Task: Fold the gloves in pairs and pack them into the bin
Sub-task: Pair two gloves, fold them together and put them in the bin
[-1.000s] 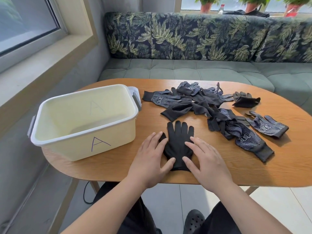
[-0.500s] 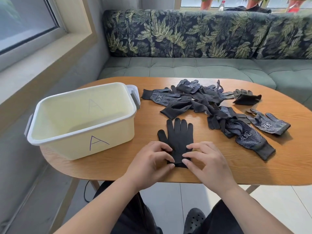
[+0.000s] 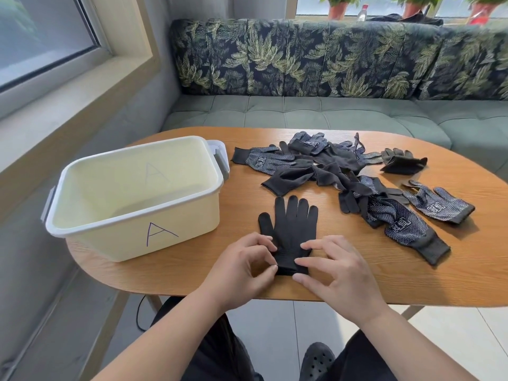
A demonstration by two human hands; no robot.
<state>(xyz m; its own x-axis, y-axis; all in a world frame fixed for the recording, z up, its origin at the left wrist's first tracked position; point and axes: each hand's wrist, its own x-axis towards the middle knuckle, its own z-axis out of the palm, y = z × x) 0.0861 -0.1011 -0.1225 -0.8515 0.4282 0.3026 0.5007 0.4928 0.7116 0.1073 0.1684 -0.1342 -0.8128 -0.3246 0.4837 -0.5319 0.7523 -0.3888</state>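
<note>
A plain black glove [image 3: 292,225], possibly two stacked, lies flat on the wooden table [image 3: 247,279] with its fingers pointing away from me. My left hand [image 3: 242,268] pinches the left corner of its cuff between thumb and curled fingers. My right hand [image 3: 336,273] pinches the right side of the cuff, fingertips on top and thumb at the cuff's edge. The pale yellow bin [image 3: 118,243], marked with a letter A, stands open to the left of the glove with nothing visible inside.
A tangled pile of black and dotted gloves [image 3: 327,167] covers the table's middle. A folded dark glove [image 3: 402,162] and two dotted gloves [image 3: 438,204] [image 3: 404,226] lie to the right. A green sofa [image 3: 330,114] runs behind the table.
Both hands slid from lying flat beside the glove down to its cuff, and their fingers curled to pinch the cuff's edge. The glove stays flat.
</note>
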